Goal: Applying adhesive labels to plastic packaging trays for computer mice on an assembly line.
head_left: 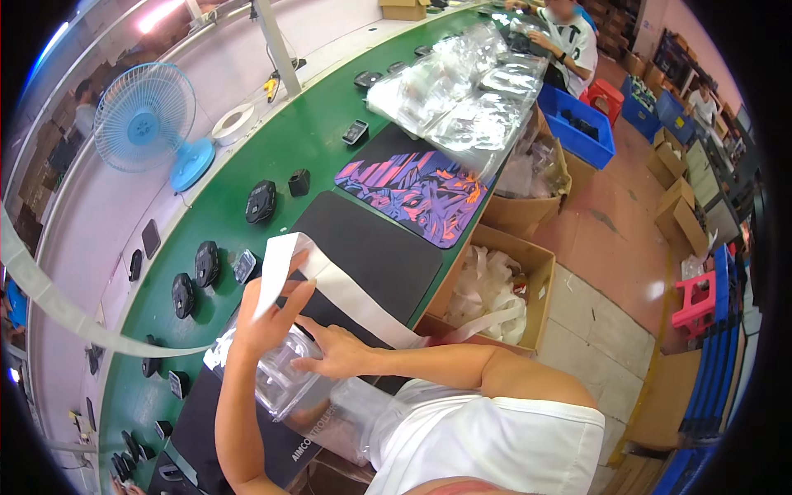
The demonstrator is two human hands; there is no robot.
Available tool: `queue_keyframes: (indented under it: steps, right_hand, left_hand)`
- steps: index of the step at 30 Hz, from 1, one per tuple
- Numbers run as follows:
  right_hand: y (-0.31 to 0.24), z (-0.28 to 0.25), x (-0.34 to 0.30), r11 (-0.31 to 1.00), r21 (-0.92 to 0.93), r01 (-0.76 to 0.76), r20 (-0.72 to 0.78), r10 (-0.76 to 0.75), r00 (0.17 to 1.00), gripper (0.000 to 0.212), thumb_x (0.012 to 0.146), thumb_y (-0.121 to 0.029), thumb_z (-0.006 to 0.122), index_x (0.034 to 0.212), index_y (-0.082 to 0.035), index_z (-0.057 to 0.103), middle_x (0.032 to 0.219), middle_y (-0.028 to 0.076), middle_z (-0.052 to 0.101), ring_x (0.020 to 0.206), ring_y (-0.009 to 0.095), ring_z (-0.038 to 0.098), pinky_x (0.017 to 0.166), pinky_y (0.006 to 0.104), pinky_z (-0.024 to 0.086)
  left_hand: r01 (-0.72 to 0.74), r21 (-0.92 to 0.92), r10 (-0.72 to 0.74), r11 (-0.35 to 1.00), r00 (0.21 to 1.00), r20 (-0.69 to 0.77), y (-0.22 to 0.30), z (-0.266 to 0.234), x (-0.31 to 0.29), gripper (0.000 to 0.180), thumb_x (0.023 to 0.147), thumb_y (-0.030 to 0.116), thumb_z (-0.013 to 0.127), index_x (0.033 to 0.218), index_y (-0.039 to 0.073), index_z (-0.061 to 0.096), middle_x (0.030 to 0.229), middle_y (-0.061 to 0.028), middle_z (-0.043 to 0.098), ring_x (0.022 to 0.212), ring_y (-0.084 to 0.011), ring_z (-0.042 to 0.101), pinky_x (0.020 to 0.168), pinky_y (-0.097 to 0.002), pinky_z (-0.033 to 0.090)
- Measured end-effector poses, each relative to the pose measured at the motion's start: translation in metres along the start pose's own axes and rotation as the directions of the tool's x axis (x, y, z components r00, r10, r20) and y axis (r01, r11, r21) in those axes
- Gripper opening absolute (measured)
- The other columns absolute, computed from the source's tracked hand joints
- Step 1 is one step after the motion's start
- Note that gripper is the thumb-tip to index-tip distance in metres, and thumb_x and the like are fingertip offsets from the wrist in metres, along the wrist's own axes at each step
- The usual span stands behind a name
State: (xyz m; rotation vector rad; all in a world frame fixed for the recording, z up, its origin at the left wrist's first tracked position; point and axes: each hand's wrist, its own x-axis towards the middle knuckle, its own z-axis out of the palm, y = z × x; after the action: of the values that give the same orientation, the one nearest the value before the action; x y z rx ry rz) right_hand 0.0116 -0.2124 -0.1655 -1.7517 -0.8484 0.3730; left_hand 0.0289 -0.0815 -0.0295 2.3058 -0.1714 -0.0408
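Note:
A long white label strip [355, 293] loops up over my left hand [268, 322], whose fingers are closed on it. Just below, a clear plastic blister pack [285, 371] lies at the table edge in front of me, partly covered by my hands. My right hand [334, 351] rests on that pack with its index finger stretched out and thumb apart. Clear plastic film [355, 412] spreads from the pack toward my body. Under it is a black mouse pad [202, 425] with pale lettering.
Black computer mice [261, 201] and small dark devices [299, 182] line the green table [235, 227]. Plain [375, 239] and patterned mouse pads [412, 194] lie ahead, with clear packs [462, 91] beyond. A cardboard box [540, 289] of strip waste stands right. A co-worker [573, 45] sits far off.

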Motion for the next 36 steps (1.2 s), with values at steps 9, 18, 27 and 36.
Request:
queue_keyframes:
  steps: [9,18,27,36]
  right_hand:
    - [-0.036,-0.033,-0.016,0.891,-0.447,0.076,0.206,0.02,0.978,0.08,0.092,-0.049,0.057,0.145,0.007,0.033,0.082,0.023,0.067,0.079,0.04,0.065,0.075,0.0477,0.052]
    - [-0.077,-0.101,0.018,0.768,-0.244,0.592,0.249,-0.54,0.804,0.044,0.087,-0.024,0.069,0.125,-0.004,0.059,0.124,0.017,0.062,0.118,0.033,0.058,0.099,0.0428,0.047]
    - [-0.052,-0.125,0.069,0.662,-0.668,0.339,-0.173,-0.582,0.795,0.055,0.084,-0.019,0.071,0.134,-0.003,0.054,0.139,0.018,0.052,0.126,0.038,0.05,0.107,0.0431,0.04]
    - [-0.015,-0.109,0.059,0.968,0.025,0.251,-0.288,-0.233,0.929,0.032,0.092,-0.016,0.065,0.12,-0.001,0.064,0.117,0.013,0.068,0.11,0.022,0.064,0.091,0.0352,0.05]
  left_hand:
    - [-0.077,-0.148,0.032,0.986,0.959,-0.283,-0.057,0.043,0.017,0.026,0.087,0.014,0.072,0.11,0.001,0.071,0.098,-0.0076,0.073,0.086,-0.0124,0.067,0.079,-0.027,0.053]
    - [-0.326,-0.079,0.307,0.942,0.932,-0.191,-0.11,0.049,0.015,0.028,0.083,0.011,0.071,0.11,0.003,0.069,0.104,-0.0144,0.071,0.1,-0.03,0.067,0.085,-0.038,0.052]
    - [-0.23,-0.138,0.231,0.963,0.973,-0.009,-0.069,0.026,0.016,0.034,0.074,-0.002,0.072,0.107,0.001,0.07,0.096,-0.0116,0.068,0.079,-0.0204,0.065,0.073,-0.0321,0.054]
    - [-0.123,-0.58,0.09,0.806,0.992,-0.085,-0.084,0.033,0.014,0.054,0.086,0.007,0.071,0.135,-0.003,0.052,0.117,-0.0143,0.067,0.102,-0.0171,0.066,0.089,-0.0314,0.052]
